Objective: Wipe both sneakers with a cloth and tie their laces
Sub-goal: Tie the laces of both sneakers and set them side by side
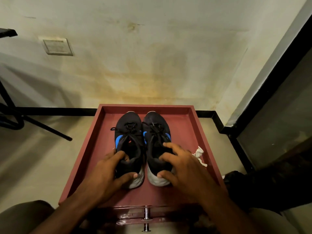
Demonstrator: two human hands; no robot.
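Observation:
Two black sneakers with blue side marks and grey soles stand side by side, toes away from me, in a dark red tray. My left hand grips the heel of the left sneaker, fingers on its collar and thumb on the grey heel. My right hand grips the heel of the right sneaker the same way. The black laces on both shoes lie loose over the tongues. A crumpled white cloth lies in the tray just right of my right hand, partly hidden by it.
The tray sits on a low stand with a metal handle at its front edge. A stained wall rises close behind it. Black chair legs stand on the floor to the left, and a dark glass panel closes the right side.

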